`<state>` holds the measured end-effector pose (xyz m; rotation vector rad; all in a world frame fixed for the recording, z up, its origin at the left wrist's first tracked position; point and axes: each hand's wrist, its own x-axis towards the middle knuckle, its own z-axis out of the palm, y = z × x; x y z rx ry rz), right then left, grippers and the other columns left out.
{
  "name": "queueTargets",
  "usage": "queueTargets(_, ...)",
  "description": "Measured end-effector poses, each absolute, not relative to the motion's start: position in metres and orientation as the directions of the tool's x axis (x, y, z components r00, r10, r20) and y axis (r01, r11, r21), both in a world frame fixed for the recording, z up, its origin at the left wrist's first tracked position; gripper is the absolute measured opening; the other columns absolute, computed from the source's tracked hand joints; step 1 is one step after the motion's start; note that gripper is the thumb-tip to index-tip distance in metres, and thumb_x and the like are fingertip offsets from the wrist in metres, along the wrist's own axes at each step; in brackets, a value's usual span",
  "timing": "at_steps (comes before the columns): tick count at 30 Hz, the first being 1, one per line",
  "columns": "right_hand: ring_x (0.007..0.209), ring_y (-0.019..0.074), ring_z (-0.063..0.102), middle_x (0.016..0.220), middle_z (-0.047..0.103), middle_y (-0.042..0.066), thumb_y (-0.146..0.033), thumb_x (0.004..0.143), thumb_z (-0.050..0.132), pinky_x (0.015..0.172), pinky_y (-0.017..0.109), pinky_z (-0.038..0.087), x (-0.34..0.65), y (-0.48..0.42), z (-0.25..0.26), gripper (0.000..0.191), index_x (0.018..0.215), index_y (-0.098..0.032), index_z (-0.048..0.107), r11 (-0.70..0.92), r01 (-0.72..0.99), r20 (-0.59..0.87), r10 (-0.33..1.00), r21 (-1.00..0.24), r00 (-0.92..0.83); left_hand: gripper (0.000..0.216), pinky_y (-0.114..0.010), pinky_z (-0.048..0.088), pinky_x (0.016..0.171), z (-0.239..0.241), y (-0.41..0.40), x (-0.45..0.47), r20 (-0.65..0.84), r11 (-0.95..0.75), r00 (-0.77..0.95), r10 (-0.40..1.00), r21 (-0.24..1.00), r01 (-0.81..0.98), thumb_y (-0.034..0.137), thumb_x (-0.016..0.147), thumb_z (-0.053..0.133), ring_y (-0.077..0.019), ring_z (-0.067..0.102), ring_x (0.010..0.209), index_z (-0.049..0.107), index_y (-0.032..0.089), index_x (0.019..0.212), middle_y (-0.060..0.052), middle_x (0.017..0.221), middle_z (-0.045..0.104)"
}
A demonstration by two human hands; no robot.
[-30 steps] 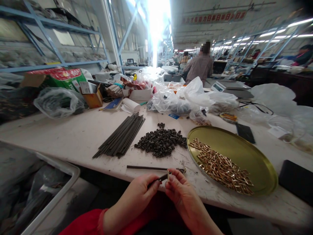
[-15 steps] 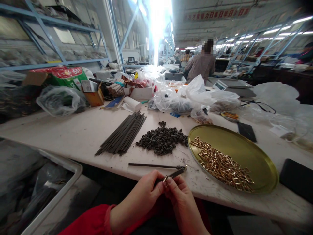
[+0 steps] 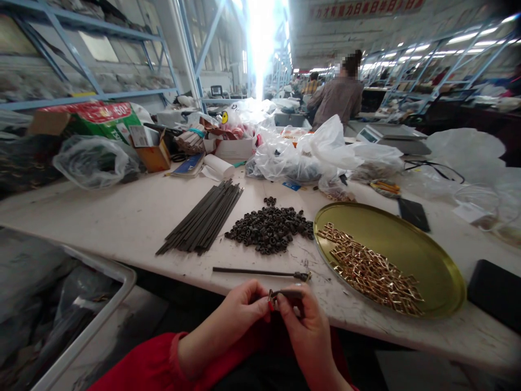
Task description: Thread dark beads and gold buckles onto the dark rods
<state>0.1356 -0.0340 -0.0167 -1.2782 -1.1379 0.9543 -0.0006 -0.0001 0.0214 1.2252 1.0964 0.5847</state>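
At the table's front edge, my left hand [image 3: 243, 308] pinches a small gold buckle [image 3: 271, 297] between thumb and finger. My right hand [image 3: 308, 320] is closed on a dark strap [image 3: 290, 294], whose end meets the buckle; the fingers hide how they are joined. Just beyond my hands lies another dark strap [image 3: 254, 272] with a loop and gold buckle at its right end. Behind it are a heap of small dark loops [image 3: 271, 231] and, to the left, a stack of dark straps [image 3: 203, 217]. Many gold buckles [image 3: 374, 271] lie on an oval gold tray [image 3: 407, 228] at the right.
Clear plastic bags [image 3: 301, 157] crowd the table's back, beside a small cardboard box [image 3: 157, 155]. Two dark flat objects [image 3: 497, 293] lie near the tray. A scale [image 3: 393, 136] stands further back, near a person [image 3: 337, 100]. A plastic bin [image 3: 122, 271] is below left.
My right hand has turned and drawn the strap in, so its free end no longer sticks out toward the table. The buckle has shifted slightly left. My head view has tilted a little.
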Motion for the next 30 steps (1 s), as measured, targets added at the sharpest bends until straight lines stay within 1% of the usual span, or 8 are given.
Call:
queueTargets(3, 0.075, 0.0217, 0.058, 0.08, 0.065, 0.005, -0.028, 0.08, 0.057, 0.068, 0.033, 0.046, 0.146, -0.037, -0.015, 0.016, 0.093, -0.027, 0.066, 0.235, 0.288, 0.276, 0.955, -0.928, 0.111, 0.026, -0.024, 0.036, 0.059, 0.024, 0.0, 0.0, -0.357, 0.296, 0.371, 0.857, 0.931, 0.211, 0.04, 0.07, 0.055, -0.0116, 0.046, 0.058, 0.047, 0.017, 0.065, 0.003, 0.059, 0.052)
queueTargets(5, 0.091, 0.0244, 0.057, 0.094, 0.067, 0.006, -0.03, 0.084, 0.05, 0.082, 0.037, 0.043, 0.153, -0.038, -0.011, 0.026, 0.106, -0.029, 0.063, 0.255, 0.287, 0.266, 0.964, -0.923, 0.002, 0.023, -0.024, 0.036, 0.059, 0.026, 0.0, 0.0, -0.355, 0.289, 0.341, 0.87, 0.929, 0.231, 0.038, 0.071, 0.055, -0.0113, 0.047, 0.058, 0.047, 0.017, 0.065, 0.004, 0.058, 0.052)
queueTargets(7, 0.1, 0.0244, 0.055, 0.099, 0.066, 0.005, -0.033, 0.087, 0.043, 0.092, 0.039, 0.037, 0.157, -0.037, -0.006, 0.028, 0.108, -0.03, 0.062, 0.214, 0.223, 0.206, 0.977, -0.951, -0.058, 0.021, -0.023, 0.036, 0.057, 0.028, -0.001, -0.001, -0.355, 0.281, 0.323, 0.877, 0.926, 0.253, 0.036, 0.071, 0.055, -0.0109, 0.046, 0.056, 0.047, 0.017, 0.065, 0.004, 0.056, 0.052)
queueTargets(9, 0.09, 0.0219, 0.058, 0.089, 0.066, 0.003, -0.037, 0.088, 0.043, 0.087, 0.036, 0.04, 0.159, -0.034, -0.002, 0.026, 0.1, -0.03, 0.065, 0.135, 0.119, 0.124, 0.988, -0.984, -0.09, 0.02, -0.023, 0.035, 0.056, 0.029, -0.003, -0.001, -0.353, 0.269, 0.314, 0.882, 0.922, 0.279, 0.035, 0.072, 0.054, -0.0109, 0.046, 0.056, 0.047, 0.017, 0.066, 0.004, 0.057, 0.052)
queueTargets(13, 0.069, 0.0165, 0.057, 0.075, 0.06, 0.0, -0.035, 0.08, 0.057, 0.064, 0.026, 0.046, 0.158, -0.031, 0.0, 0.013, 0.085, -0.026, 0.064, 0.018, -0.03, 0.023, 0.983, -0.999, -0.182, 0.019, -0.023, 0.036, 0.055, 0.028, -0.008, 0.001, -0.315, 0.222, 0.299, 0.901, 0.925, 0.308, 0.034, 0.071, 0.053, -0.0114, 0.047, 0.057, 0.047, 0.017, 0.065, 0.004, 0.057, 0.052)
queueTargets(21, 0.068, 0.0161, 0.053, 0.074, 0.06, 0.001, -0.026, 0.08, 0.055, 0.061, 0.025, 0.042, 0.165, -0.032, 0.003, 0.005, 0.08, -0.023, 0.06, 0.261, 0.261, 0.195, 0.948, -0.929, -0.253, 0.019, -0.021, 0.033, 0.051, 0.031, -0.016, 0.006, -0.32, 0.215, 0.276, 0.906, 0.912, 0.349, 0.033, 0.071, 0.052, -0.011, 0.045, 0.056, 0.046, 0.017, 0.062, 0.004, 0.056, 0.049)
queueTargets(25, 0.063, 0.0153, 0.052, 0.069, 0.059, 0.0, -0.026, 0.082, 0.052, 0.057, 0.025, 0.039, 0.17, -0.032, 0.009, 0.007, 0.08, -0.022, 0.057, 0.193, 0.303, 0.098, 0.949, -0.933, -0.301, 0.021, -0.021, 0.033, 0.052, 0.031, -0.017, 0.004, -0.342, 0.238, 0.314, 0.886, 0.915, 0.324, 0.035, 0.07, 0.054, -0.0104, 0.043, 0.056, 0.048, 0.016, 0.063, 0.005, 0.057, 0.049)
queueTargets(30, 0.063, 0.0143, 0.054, 0.069, 0.06, -0.001, -0.031, 0.083, 0.052, 0.058, 0.024, 0.041, 0.174, -0.031, 0.006, 0.01, 0.082, -0.021, 0.055, -0.009, 0.141, -0.052, 0.95, -0.99, -0.306, 0.022, -0.022, 0.036, 0.056, 0.027, -0.016, 0.003, -0.366, 0.278, 0.355, 0.861, 0.92, 0.275, 0.036, 0.072, 0.055, -0.0117, 0.047, 0.059, 0.051, 0.015, 0.065, 0.003, 0.059, 0.053)
